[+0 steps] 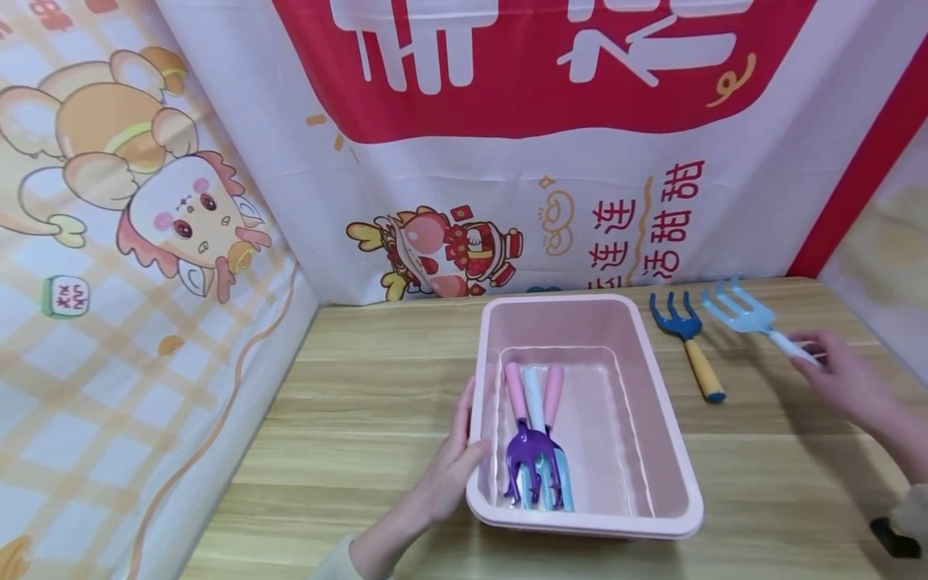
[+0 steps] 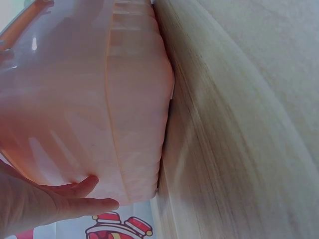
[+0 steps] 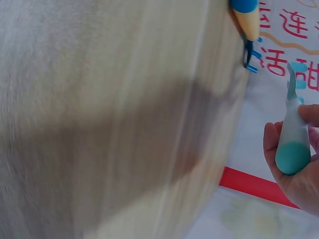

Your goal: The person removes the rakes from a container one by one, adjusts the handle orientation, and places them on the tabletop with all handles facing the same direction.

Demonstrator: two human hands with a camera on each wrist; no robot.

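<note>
My right hand grips the pale handle of a light blue hand fork, its tines pointing away toward the back cloth. In the right wrist view the handle's rounded teal end shows between the fingers. My left hand holds the left side of a pink plastic bin, thumb at the rim and fingers against the outer wall. Inside the bin, along its left, lie a purple hand fork with a pink handle, a tool with a white handle and another with a pink handle, partly overlapping.
A dark blue hand fork with a yellow handle lies on the wooden table, between the bin and my right hand. Printed cloths stand as walls behind and at both sides, and the bin's far end is close to the back one.
</note>
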